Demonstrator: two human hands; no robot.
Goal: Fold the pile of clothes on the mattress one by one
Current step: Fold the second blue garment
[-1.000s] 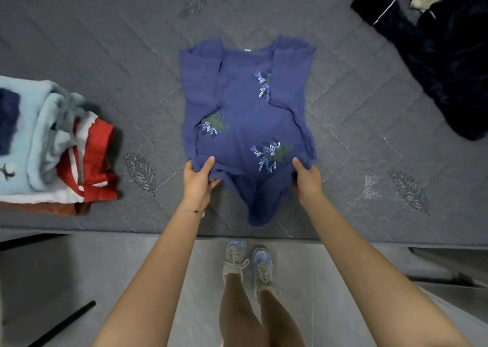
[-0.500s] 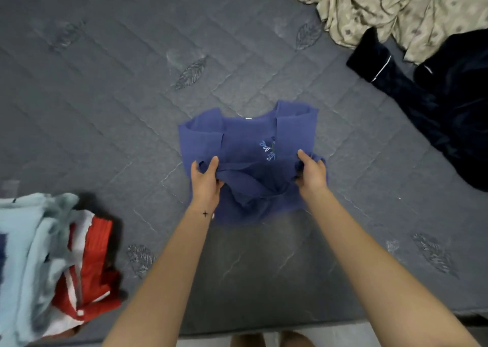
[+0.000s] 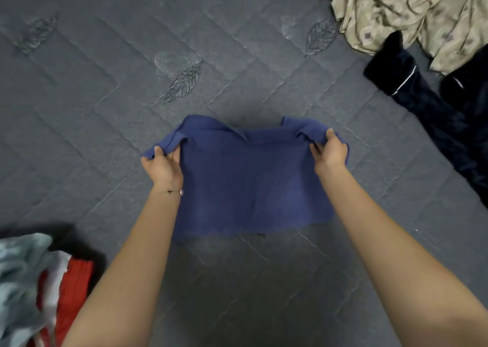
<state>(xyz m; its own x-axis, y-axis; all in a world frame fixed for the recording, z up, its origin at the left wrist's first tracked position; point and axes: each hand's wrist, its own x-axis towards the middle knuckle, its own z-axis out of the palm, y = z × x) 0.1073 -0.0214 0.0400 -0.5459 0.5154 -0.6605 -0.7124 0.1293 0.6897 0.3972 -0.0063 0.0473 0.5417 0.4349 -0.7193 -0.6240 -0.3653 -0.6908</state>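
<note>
Pinching blue top [image 3: 250, 188] between fingers [image 3: 159, 151]

Two hands: left hand [image 3: 163, 167], right hand [image 3: 330, 155]. One shirt [image 3: 250, 188]. One mattress [image 3: 105, 108]. One beige cloth [image 3: 409, 8], one navy garment [image 3: 427, 114]. Stacked nearby, two pieces show: pale blue piece [image 3: 18, 280], red-and-white piece [image 3: 71, 288].

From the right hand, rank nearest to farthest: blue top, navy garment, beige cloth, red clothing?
1. blue top, gripped by the right hand
2. navy garment, to its right
3. beige cloth, far right
4. red clothing, near left
</note>
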